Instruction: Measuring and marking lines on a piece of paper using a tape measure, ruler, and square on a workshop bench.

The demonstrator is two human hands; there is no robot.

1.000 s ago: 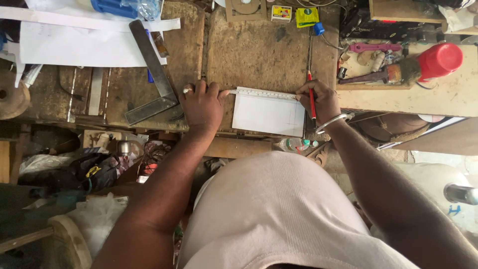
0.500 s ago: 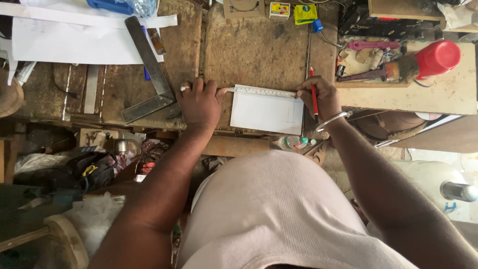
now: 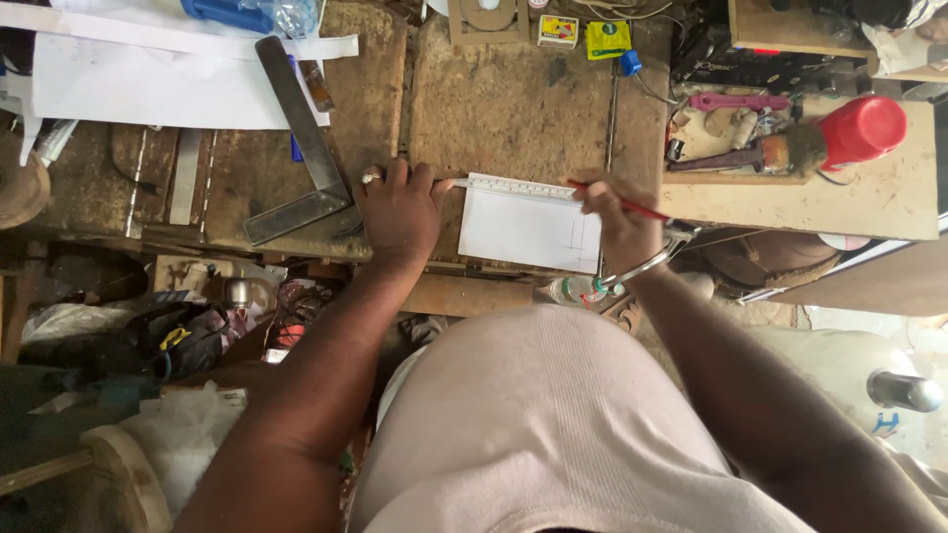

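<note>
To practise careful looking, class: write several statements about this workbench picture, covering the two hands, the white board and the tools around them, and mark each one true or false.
1. The right hand holds a red pencil. True.
2. The left hand rests on the red cap. False: it presses the left end of the ruler, beside the white board.
3. The ruler lies along the board's top edge. True.
4. The metal square lies right of the board. False: it lies left of it, beyond the left hand.
5. The right wrist wears a metal bangle. True.

Your pencil (image 3: 614, 200) is red, the sheet (image 3: 528, 229) white with faint lines, the ruler (image 3: 518, 186) white, the surface (image 3: 513, 109) worn brown.
</note>
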